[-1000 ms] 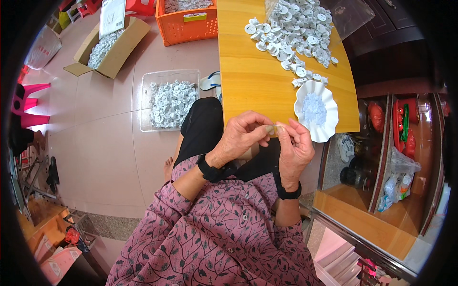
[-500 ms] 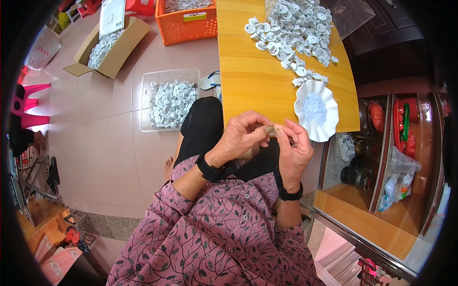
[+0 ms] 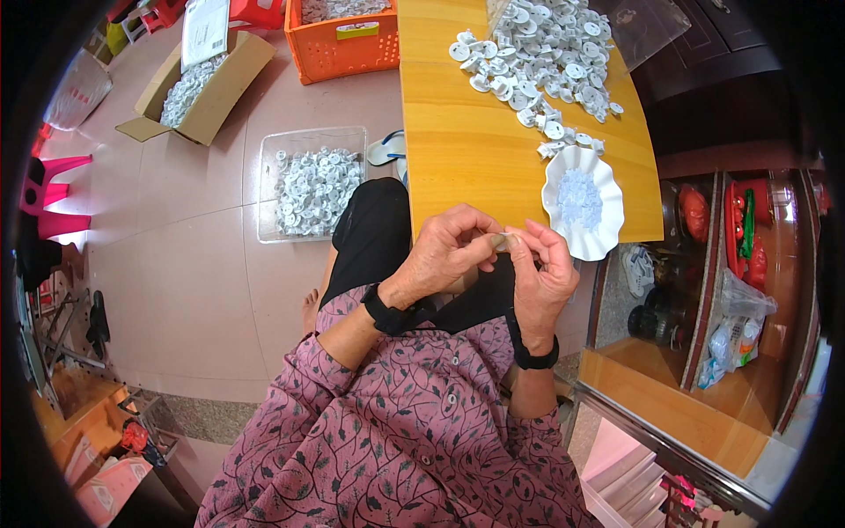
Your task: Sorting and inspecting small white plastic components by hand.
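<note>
Both hands meet over my lap, just off the near edge of the wooden table (image 3: 458,132). The fingers of my left hand (image 3: 449,249) are pinched, and their tips touch those of my right hand (image 3: 541,268), which is pinched too. Whatever lies between the fingertips is mostly covered and too small to name. Close to my right hand, a white wavy-rimmed dish (image 3: 606,236) holds small pale-blue clear pieces (image 3: 578,201). Beyond the dish, a heap of white round plastic parts (image 3: 550,57) spreads over the table.
On the floor at left stand a clear bin (image 3: 267,216) of similar white parts, an open cardboard box (image 3: 220,110) and an orange crate (image 3: 330,57). A slipper (image 3: 383,151) lies by the table. Shelves (image 3: 704,308) with bags and jars are at right.
The hands hold nearly the same place, with only a slight shift at the fingertips. The whole view has moved very slightly.
</note>
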Available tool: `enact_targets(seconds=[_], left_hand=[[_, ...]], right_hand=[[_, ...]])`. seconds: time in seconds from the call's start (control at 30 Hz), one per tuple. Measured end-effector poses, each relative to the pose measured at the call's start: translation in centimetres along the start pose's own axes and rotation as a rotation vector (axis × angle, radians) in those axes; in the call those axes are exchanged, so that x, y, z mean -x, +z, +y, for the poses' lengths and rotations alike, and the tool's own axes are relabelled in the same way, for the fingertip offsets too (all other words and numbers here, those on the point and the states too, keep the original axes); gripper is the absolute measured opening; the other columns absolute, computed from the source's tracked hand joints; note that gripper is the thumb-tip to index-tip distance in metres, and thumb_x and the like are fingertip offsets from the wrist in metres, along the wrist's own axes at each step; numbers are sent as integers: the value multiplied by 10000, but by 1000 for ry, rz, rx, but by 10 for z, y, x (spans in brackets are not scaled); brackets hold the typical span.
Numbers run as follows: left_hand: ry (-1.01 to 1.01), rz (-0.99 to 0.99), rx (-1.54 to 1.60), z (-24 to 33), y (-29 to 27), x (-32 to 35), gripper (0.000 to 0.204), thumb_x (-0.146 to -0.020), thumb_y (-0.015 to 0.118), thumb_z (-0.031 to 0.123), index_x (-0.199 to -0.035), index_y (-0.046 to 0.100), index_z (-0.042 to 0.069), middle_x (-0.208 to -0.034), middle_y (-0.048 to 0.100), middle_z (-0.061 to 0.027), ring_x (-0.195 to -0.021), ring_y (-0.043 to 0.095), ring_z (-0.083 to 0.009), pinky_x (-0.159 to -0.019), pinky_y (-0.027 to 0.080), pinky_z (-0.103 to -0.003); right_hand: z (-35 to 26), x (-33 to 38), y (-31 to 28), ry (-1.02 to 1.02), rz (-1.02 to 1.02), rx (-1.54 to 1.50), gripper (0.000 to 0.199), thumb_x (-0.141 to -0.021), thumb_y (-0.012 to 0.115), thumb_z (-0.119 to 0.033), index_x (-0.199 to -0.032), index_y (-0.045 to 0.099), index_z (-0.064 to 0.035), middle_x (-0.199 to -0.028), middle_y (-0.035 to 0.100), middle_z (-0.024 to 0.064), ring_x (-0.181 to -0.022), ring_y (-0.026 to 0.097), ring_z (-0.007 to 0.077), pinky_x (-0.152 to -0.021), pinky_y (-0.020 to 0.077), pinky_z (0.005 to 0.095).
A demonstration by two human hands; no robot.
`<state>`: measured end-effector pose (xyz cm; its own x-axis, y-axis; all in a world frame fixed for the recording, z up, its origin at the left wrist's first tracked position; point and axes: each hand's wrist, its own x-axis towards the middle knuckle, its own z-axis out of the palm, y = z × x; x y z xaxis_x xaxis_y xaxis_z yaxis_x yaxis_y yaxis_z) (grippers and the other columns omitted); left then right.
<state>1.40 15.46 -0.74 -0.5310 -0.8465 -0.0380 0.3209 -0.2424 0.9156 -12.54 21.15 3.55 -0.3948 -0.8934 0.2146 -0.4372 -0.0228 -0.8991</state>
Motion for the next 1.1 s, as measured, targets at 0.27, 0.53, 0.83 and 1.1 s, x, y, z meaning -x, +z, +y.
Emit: enact_targets(seconds=[0.27,0.53,0.83,1.1], left_hand=[[-26,5,126,3,-2,0,119,-960,609,87,-1019,628,-15,-826,684,-67,-709,671,-114,-675,558,-237],[-32,0,154,-1,-4,-1,132,-955,611,80,-1036,634,-21,-828,689,-75,-708,673,-119,-681,562,-244],[-57,-95,320,0,-14,-2,236,-936,651,64,-1153,606,-20,-985,682,-68,-859,667,-120,-767,562,-249],[-17,-99,435,-2,-16,-1,359,-908,670,20,-1248,558,-14,-1090,658,-69,-992,643,-129,-810,559,-265]], right_hand=[[-3,-1,-1,34,-69,-140,261,-896,679,-15,-1137,613,63,-985,724,110,-835,653,102,-744,530,246],[-1,-4,-1,-98,-87,51,123,-871,687,10,-990,658,23,-889,618,52,-717,584,89,-646,486,219],[3,-3,5,-85,-5,-72,56,-921,641,-24,-914,600,14,-912,608,55,-801,578,108,-713,481,240],[-2,0,7,-28,-36,-114,47,-929,633,-24,-921,605,12,-957,638,73,-840,594,115,-750,494,250]])
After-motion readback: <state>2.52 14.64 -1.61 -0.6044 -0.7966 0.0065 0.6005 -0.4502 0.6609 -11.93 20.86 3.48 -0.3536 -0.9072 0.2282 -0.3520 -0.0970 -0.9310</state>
